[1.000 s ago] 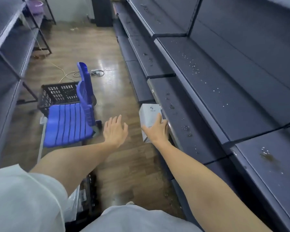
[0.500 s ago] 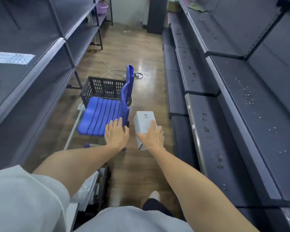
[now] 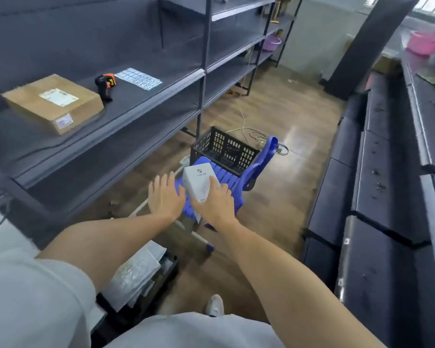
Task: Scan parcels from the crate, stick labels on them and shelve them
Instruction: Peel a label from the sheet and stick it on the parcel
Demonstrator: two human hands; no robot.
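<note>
My right hand (image 3: pixel 215 202) grips a small white box parcel (image 3: pixel 197 180) from above, held over the blue chair. My left hand (image 3: pixel 165 197) hovers just left of the box, fingers straight, holding nothing. On the left shelf (image 3: pixel 136 106) lie a brown cardboard parcel (image 3: pixel 52 102) with a label on it, a black and orange handheld scanner (image 3: pixel 105 84) and a sheet of labels (image 3: pixel 138 78). A dark crate (image 3: pixel 138 280) at my feet holds white bagged parcels.
A blue plastic chair (image 3: pixel 239 179) stands in the aisle with an empty black basket (image 3: pixel 224 149) behind it. Cables (image 3: pixel 256 136) lie on the wooden floor. Dark shelving (image 3: pixel 387 172) runs along the right. Pink basins (image 3: pixel 422 45) sit on far shelves.
I have turned from the right shelving toward the left one. My right hand carried the white box leftward, away from the right shelf, to above the blue chair; my left hand stayed beside it.
</note>
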